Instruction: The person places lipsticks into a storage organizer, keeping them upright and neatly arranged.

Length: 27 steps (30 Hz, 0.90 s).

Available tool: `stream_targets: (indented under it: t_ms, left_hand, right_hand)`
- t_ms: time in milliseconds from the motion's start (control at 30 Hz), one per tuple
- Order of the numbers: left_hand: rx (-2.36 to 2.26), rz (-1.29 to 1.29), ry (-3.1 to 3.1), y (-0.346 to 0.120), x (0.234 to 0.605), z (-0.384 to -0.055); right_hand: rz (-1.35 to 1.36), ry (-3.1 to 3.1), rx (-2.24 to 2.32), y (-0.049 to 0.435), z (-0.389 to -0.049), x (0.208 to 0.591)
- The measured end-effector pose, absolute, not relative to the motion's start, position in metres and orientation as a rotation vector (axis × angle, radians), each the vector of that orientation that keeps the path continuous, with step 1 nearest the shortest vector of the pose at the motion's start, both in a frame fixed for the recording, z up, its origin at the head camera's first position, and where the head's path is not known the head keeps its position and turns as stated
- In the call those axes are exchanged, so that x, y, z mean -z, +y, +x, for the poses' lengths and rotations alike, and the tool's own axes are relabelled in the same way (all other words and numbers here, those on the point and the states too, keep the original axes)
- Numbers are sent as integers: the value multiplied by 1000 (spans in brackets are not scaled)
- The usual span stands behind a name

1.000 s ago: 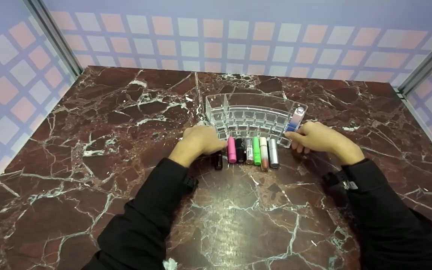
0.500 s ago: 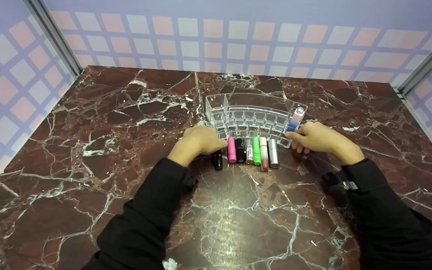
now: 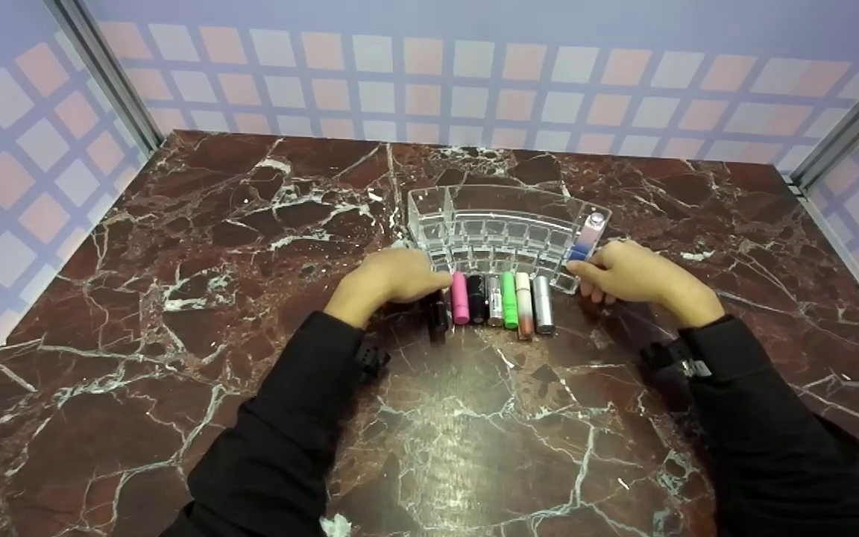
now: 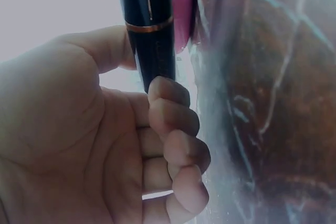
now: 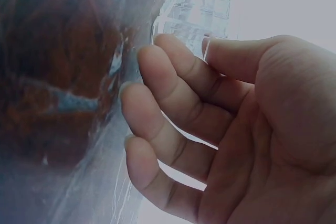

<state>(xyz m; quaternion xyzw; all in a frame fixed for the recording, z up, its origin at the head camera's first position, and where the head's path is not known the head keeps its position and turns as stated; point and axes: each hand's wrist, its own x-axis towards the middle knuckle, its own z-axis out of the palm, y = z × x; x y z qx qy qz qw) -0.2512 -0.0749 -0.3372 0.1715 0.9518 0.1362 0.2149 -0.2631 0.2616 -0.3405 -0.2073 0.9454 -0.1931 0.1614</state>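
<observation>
My left hand (image 3: 392,276) pinches a black lipstick tube (image 4: 152,30) with a gold band between thumb and index fingertip, at the left end of a row of tubes. Beside it lie a pink tube (image 3: 460,298), another black tube (image 3: 477,300), a clear labelled tube (image 3: 495,301) and a bright green tube (image 3: 509,300). A cream-and-brown tube (image 3: 525,304) and a silver tube (image 3: 543,304) end the row. Behind stands a clear, curved lipstick organizer (image 3: 511,216). My right hand (image 3: 631,276) pinches its front right corner between thumb and fingers.
A pink-and-blue tube (image 3: 588,237) sits in the organizer's right-hand compartment. Brown marbled tabletop (image 3: 221,418) surrounds everything. A checked wall panel (image 3: 429,67) closes off the back, with further panels at both sides.
The left hand has shifted slightly, and the black lipstick tube has moved a little to the right, towards the pink one. The right hand and the organizer have stayed in place.
</observation>
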Motion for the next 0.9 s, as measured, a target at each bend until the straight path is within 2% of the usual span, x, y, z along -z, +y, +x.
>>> stream_targets:
  t_ms: [500,900]
  left_hand:
    - [-602,456,2728,-71,333,-251]
    - [-1285,377,2538,-67,330,-252]
  right_hand:
    - [-627,2801,546,260,-254,328]
    - [-846,2931,628,241,-248,327]
